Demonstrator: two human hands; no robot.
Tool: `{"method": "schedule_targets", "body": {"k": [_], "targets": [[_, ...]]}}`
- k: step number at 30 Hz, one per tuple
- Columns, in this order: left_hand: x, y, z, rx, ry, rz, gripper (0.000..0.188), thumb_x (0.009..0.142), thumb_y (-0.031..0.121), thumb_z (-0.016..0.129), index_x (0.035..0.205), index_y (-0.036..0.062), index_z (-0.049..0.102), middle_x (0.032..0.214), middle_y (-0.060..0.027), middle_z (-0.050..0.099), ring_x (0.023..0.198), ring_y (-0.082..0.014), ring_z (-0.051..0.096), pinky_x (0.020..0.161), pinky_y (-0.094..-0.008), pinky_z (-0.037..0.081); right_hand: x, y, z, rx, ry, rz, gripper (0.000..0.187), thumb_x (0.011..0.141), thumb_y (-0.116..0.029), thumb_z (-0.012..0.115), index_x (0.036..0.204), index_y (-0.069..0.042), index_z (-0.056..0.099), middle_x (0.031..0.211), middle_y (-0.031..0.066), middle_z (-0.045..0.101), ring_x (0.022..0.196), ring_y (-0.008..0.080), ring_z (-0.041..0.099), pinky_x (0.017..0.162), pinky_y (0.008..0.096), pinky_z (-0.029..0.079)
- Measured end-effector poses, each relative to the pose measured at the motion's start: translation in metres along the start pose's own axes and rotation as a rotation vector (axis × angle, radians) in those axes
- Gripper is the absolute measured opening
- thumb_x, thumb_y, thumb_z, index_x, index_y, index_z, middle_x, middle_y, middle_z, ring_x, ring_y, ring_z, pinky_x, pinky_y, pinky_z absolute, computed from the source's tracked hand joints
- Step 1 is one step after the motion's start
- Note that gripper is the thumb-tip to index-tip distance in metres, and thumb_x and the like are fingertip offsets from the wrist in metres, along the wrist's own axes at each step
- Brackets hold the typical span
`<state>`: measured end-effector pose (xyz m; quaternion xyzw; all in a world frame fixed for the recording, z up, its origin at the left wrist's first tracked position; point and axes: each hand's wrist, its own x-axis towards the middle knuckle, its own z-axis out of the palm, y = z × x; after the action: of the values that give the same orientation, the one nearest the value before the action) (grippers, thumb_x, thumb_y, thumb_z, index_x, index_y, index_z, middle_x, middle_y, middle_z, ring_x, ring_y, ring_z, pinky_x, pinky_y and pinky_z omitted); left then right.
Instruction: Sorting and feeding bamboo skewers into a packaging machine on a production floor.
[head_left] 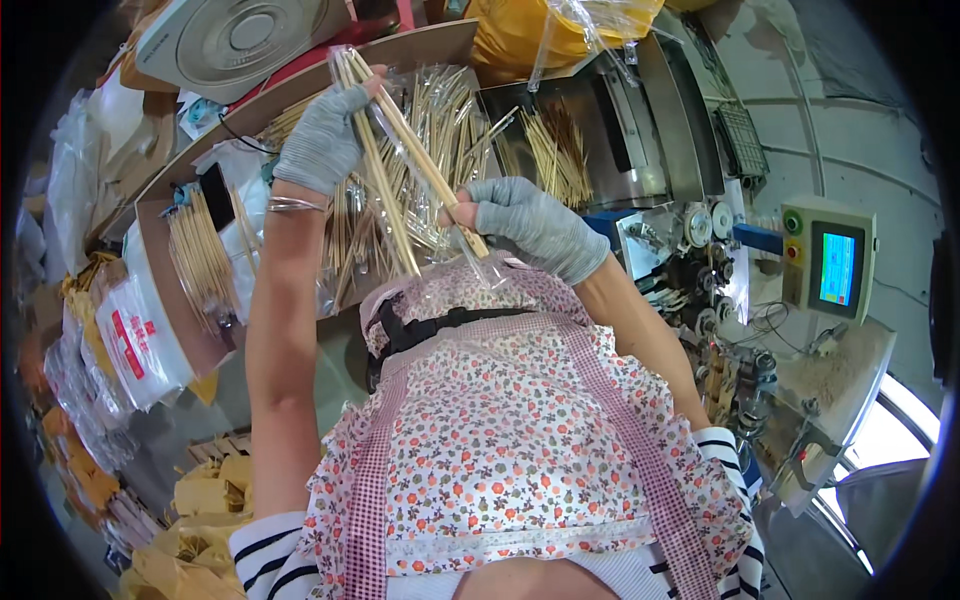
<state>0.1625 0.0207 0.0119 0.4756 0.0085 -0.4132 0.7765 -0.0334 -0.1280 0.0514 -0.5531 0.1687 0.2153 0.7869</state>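
Note:
My left hand, in a grey glove with bare fingertips, pinches the upper end of some wooden chopsticks in clear plastic wrap. Lower down, my right hand, gloved the same way, closes its thumb and fingers on the same chopsticks near their other end. The sticks slant in two groups, spread apart toward the bottom. Beneath them, a heap of wrapped chopsticks fills a cardboard box. How many sticks each hand grips cannot be made out.
Loose chopsticks lie in a metal tray at the right of the box. A bundle of sticks stands at left beside a white plastic sack. A machine with a control screen stands at right. A yellow bag sits behind.

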Motion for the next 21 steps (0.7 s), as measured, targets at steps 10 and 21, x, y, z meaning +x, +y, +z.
{"method": "schedule_targets", "body": {"k": [10, 21], "targets": [[-0.02, 0.013, 0.008, 0.185, 0.123, 0.217, 0.023, 0.088, 0.028, 0.057, 0.085, 0.0054, 0.061, 0.068, 0.0009, 0.056, 0.05, -0.0042, 0.042, 0.046, -0.0186, 0.035, -0.002, 0.02, 0.025, -0.108, 0.057, -0.141, 0.02, 0.083, -0.022, 0.063, 0.079, -0.003, 0.063, 0.068, -0.0048, 0.052, 0.064, 0.0039, 0.044, 0.059, 0.0205, 0.036], [-0.066, -0.024, 0.059, 0.352, 0.262, 0.343, 0.022, 0.089, 0.025, 0.055, 0.08, 0.0062, 0.06, 0.067, -0.0007, 0.058, 0.053, -0.0028, 0.048, 0.044, -0.0181, 0.035, 0.029, 0.013, 0.041, 0.016, 0.213, -0.217, 0.017, 0.089, -0.018, 0.055, 0.082, -0.003, 0.059, 0.068, -0.0022, 0.056, 0.062, 0.0031, 0.049, 0.058, 0.018, 0.04]]}}
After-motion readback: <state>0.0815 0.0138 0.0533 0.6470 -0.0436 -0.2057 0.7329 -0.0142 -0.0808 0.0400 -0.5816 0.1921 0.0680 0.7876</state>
